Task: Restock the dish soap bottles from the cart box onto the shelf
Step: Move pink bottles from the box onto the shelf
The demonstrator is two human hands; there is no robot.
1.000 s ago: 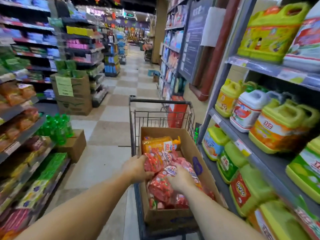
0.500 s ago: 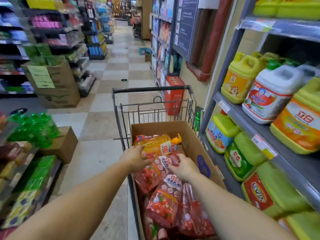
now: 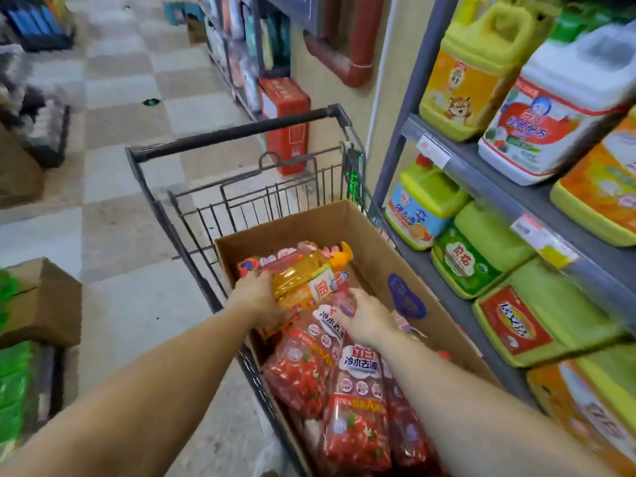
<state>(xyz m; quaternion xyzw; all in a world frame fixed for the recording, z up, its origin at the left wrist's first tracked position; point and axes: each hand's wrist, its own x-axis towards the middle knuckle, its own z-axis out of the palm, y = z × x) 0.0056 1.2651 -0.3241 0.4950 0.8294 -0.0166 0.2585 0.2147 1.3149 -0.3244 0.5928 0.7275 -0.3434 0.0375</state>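
Reaching into the cardboard box (image 3: 375,235) that sits in the wire cart (image 3: 241,132), both bare arms come in from the bottom edge. At far left, a brown carton (image 3: 44,304) stands on the checkered floor (image 3: 113,108) beside green packs (image 3: 13,376) that are too blurred to read. The left hand (image 3: 256,299) grips the yellow dish soap bottle (image 3: 303,277), its fingers curled around the left side of the body; the bottle lies tilted at the far end of the box with its orange cap (image 3: 342,258) pointing toward the shelf. Just right of it, the right hand (image 3: 366,316) rests on the red dish soap bottles (image 3: 347,390), which lie packed side by side along the near part of the box; its fingers (image 3: 344,320) curl over the top of 1 red bottle near its white label, though whether they truly clasp it I cannot tell. A purple mark (image 3: 406,297) shows on the inner right wall of the box. At right, the grey metal shelf (image 3: 516,197) runs alongside the cart, touching or nearly so. Its upper level carries a yellow jug (image 3: 478,67) and a white jug (image 3: 564,108) side by side; the lower level holds green jugs (image 3: 471,249) lying close together, with price tags (image 3: 433,149) on the shelf edges.
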